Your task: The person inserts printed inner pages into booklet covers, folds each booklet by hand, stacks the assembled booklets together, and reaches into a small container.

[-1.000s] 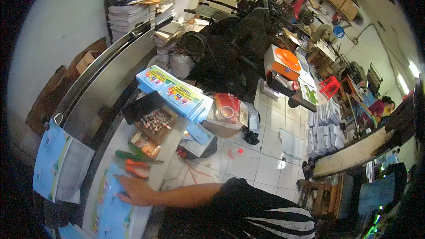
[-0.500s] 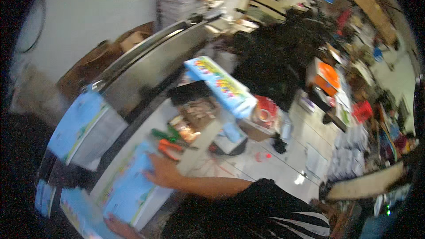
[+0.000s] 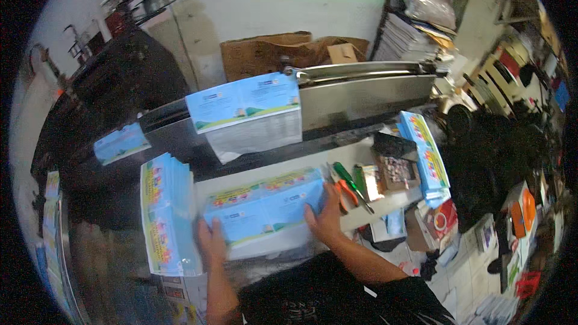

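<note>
A stack of light blue printed sheets [image 3: 265,213] lies on the pale work surface in front of me, its colourful strip along the far side. My left hand [image 3: 212,242] is closed at the stack's left end, slightly blurred. At the right end my right hand [image 3: 325,216] grips the edge, thumb on top. Just beyond that hand lie orange-handled pliers [image 3: 346,195] and a green-handled screwdriver [image 3: 348,178]. Left of my left hand is a taller pile of the same printed sheets [image 3: 170,204]. Both hands' undersides are hidden.
Printed sheets [image 3: 244,106] hang over a long metal machine bar [image 3: 367,105] behind the work surface. An open box of small pieces [image 3: 397,173] and another sheet pile [image 3: 424,156] are at the right. Cardboard [image 3: 265,57] leans on the wall. Clutter covers the right-hand floor.
The view has swung left and levelled. My right hand has shifted from the top of the sheets to their right end; my left hand now shows fully at the left end.
</note>
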A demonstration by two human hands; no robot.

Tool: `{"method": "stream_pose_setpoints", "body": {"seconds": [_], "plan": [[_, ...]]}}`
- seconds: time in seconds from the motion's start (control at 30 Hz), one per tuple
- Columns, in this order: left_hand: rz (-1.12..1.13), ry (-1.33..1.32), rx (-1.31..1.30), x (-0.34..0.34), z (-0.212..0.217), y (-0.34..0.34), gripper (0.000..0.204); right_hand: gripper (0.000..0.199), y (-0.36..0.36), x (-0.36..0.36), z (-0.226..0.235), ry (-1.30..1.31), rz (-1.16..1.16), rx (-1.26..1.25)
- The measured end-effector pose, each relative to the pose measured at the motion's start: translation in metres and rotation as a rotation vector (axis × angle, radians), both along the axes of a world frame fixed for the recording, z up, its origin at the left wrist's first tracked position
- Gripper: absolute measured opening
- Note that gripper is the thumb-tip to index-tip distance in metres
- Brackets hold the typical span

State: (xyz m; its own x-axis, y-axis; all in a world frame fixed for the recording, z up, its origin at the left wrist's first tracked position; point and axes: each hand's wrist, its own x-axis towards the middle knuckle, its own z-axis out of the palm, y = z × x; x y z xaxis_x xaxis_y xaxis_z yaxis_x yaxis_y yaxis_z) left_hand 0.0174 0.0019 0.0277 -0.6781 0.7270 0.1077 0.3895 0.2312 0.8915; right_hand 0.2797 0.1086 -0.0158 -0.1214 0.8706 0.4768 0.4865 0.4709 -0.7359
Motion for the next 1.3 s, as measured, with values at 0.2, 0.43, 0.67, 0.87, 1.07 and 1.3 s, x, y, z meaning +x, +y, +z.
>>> {"method": "stream_pose_setpoints", "body": {"seconds": [0.2,0.43,0.67,0.87,1.07,1.3], "plan": [[-0.029,-0.175,0.088,-0.014,-0.023,-0.006,0.029,0.073,0.0,-0.003,0.003,-0.047,-0.009,0.036],[-0.028,-0.243,0.085,-0.011,-0.025,-0.003,0.033,0.066,-0.001,0.005,0.003,0.221,0.075,-0.156],[0.001,-0.243,0.12,-0.011,-0.027,-0.003,0.03,0.065,-0.001,0.011,-0.013,0.24,0.066,-0.139],[-0.024,-0.221,0.101,0.001,0.003,-0.042,0.033,0.062,-0.022,0.034,0.014,0.403,0.063,-0.098],[0.023,-0.632,0.141,0.022,0.034,-0.052,0.029,0.076,-0.039,0.031,0.091,-0.177,0.183,0.251],[0.011,-0.983,0.151,0.019,0.06,-0.042,0.031,0.061,-0.03,0.0,0.135,-0.79,0.663,0.184]]}}
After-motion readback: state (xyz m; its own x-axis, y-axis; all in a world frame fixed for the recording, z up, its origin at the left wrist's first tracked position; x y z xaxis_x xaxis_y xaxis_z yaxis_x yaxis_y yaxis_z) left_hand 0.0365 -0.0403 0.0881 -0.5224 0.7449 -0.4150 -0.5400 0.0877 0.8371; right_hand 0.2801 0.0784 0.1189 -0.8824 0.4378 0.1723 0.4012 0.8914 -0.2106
